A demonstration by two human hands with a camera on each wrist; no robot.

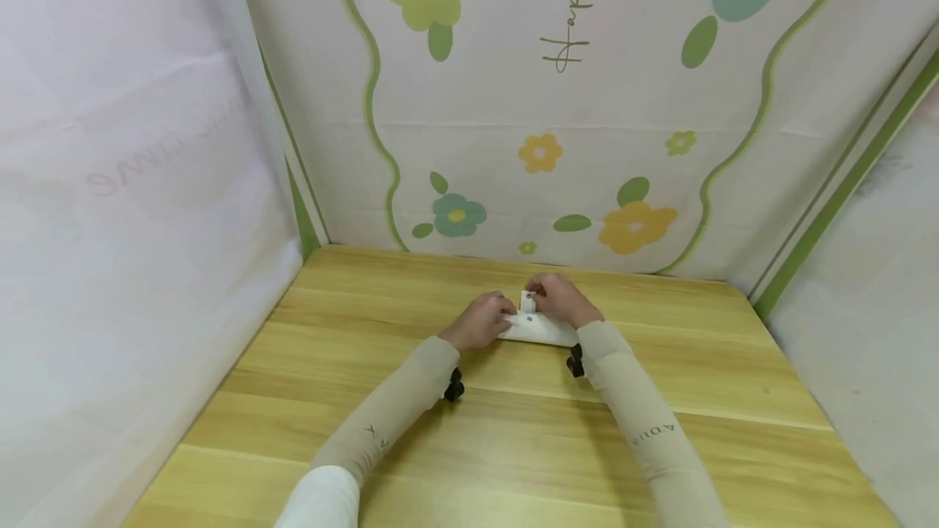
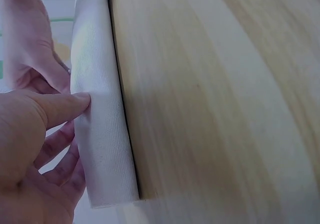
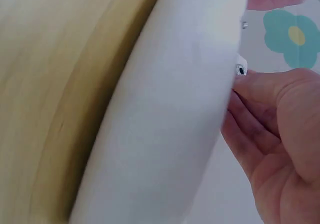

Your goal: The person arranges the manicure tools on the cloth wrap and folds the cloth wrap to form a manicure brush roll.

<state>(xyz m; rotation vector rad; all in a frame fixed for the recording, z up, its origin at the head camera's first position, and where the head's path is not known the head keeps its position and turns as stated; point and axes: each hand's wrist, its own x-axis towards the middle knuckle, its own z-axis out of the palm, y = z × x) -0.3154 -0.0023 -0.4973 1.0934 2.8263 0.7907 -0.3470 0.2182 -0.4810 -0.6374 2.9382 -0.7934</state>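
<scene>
A long white fabric pouch (image 1: 539, 332) lies near the table's far side, a short strap (image 1: 527, 301) with a metal snap standing up from its back edge. My left hand (image 1: 480, 322) grips its left part, the thumb (image 2: 75, 104) on the front face and the other fingers behind. At the strap is my right hand (image 1: 560, 298), pinching the tab beside the snap (image 3: 241, 70) between thumb and fingers. A second metal snap (image 3: 244, 25) shows on the pouch, apart from the strap's one. The right fingertips are partly hidden behind the pouch.
The wood-grain table (image 1: 469, 446) reaches back to a flower-printed cloth wall (image 1: 469, 104). Pale cloth also hangs on the left (image 1: 132, 226) and the right (image 1: 866, 332). Small black devices (image 1: 575, 361) sit under both wrists.
</scene>
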